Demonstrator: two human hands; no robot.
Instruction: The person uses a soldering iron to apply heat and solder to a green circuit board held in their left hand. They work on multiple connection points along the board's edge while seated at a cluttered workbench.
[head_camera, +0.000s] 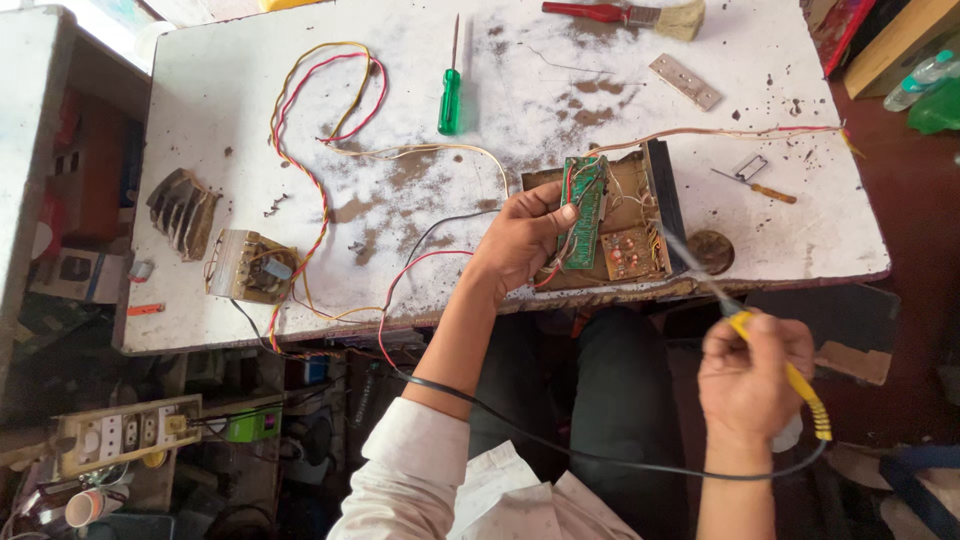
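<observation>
A red package (845, 28) lies at the table's (250, 110) far right corner. The left hand (520, 240) pinches a green circuit board (587, 210) — upright in an open casing (640, 225); the right hand (755, 375) grips a yellow-handled soldering iron (790, 380).

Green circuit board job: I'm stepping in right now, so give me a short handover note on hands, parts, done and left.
Left hand: fingers pinch the green circuit board, tilted up at the open brown chassis on the table's near edge.
Right hand: grips the yellow-handled soldering iron, blurred tip toward the chassis, off the board.
Done: chassis opened, board lifted, wires attached.
Left: iron not yet on the board.
Green screwdriver lies aside.
</observation>
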